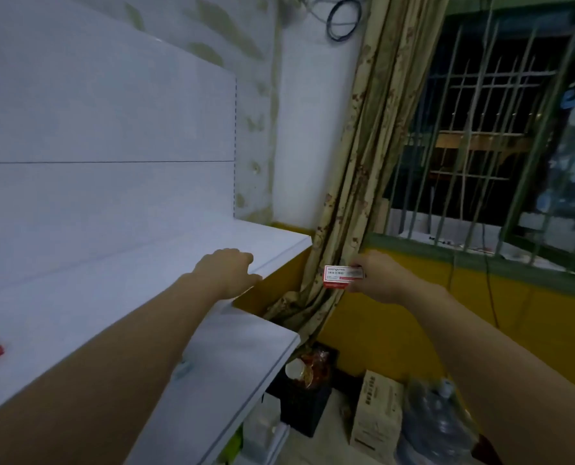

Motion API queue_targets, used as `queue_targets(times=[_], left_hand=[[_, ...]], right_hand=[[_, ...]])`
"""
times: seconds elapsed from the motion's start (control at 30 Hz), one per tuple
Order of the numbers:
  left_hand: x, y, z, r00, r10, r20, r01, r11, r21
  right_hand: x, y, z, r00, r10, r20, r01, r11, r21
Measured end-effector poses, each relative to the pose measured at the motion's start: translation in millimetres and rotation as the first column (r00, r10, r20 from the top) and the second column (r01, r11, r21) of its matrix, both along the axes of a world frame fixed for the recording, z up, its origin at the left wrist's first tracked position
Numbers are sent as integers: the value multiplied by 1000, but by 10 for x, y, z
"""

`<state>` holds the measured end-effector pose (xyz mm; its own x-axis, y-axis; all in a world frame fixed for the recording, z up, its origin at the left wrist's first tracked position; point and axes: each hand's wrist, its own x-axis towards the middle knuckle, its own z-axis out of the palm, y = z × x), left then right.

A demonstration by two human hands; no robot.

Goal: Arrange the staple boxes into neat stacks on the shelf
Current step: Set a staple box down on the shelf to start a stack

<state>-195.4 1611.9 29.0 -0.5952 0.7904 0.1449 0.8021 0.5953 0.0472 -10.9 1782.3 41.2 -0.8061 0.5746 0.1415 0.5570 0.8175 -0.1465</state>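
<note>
Stretches left forearm (112, 357) over the shelf (78, 297), resting left hand (227, 271) by its front right corner, probably bracing; cannot tell finger spread. Pinches staple box (343, 276) in right hand (380, 278), midair just off the shelf's right end, likely meant for stacking there.

Dim, bluish indoor light — window (423, 135) was black behind its bars. Frame was soft, smeared; lines bowed at edges — weak shadow under shelf (112, 280).
</note>
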Motion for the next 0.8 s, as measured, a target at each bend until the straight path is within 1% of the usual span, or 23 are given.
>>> queue_targets(times=[0.2, 0.3, 0.4, 0.6, 0.8], left_hand=[[-247, 243, -11, 982, 190, 4, -190, 982, 18], [-315, 286, 31, 952, 305, 25, -305, 952, 9], [-370, 284, 63, 913, 407, 35, -408, 913, 24], [-436, 128, 60, 816, 578, 29, -578, 816, 5], [-531, -145, 92, 720, 694, 20, -694, 720, -2]], right_hand=[[-647, 602, 10, 982, 188, -10, -187, 982, 10], [-962, 810, 78, 960, 279, 21, -280, 960, 26], [-1267, 956, 117, 929, 369, 20, -370, 929, 19], [-1790, 955, 113, 848, 530, 15, -530, 848, 12], [-2315, 697, 67, 748, 664, -7, -663, 748, -22]])
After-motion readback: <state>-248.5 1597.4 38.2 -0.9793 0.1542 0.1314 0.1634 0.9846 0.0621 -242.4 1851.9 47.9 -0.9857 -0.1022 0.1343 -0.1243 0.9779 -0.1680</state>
